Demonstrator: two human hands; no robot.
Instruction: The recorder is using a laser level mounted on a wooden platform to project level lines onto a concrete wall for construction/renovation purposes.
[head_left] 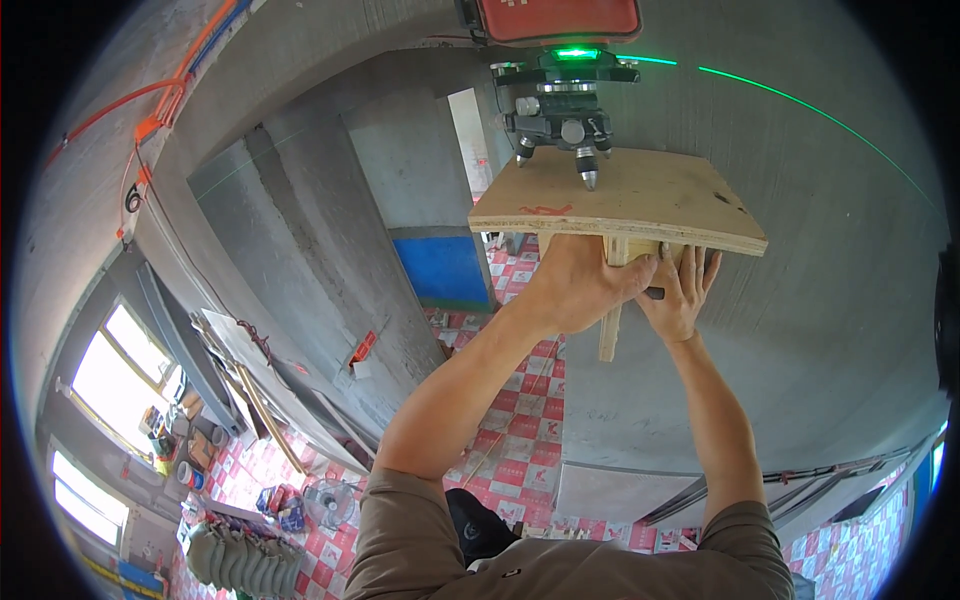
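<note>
A plywood shelf (610, 195) juts from the grey wall, with a wooden strut (609, 335) hanging under it. My left hand (585, 285) is closed round the strut just below the board; its thumb points right across the wood and its other fingers are mostly hidden. Beside it, my right hand (680, 295) has its fingers stretched upward and apart against the wood under the shelf. A short dark piece (655, 293) shows between the two hands; I cannot tell what it is or which hand touches it. On top stands a laser level (565, 120) on pointed metal feet, its green light lit.
Green laser lines (815, 108) cross the grey wall (830, 300). To the left lie a doorway with a blue panel (443, 268), leaning boards (270, 370), a clear fan-like object (328, 502) and stacked grey pieces (240, 560). Red-and-white sheeting (515, 430) covers the floor.
</note>
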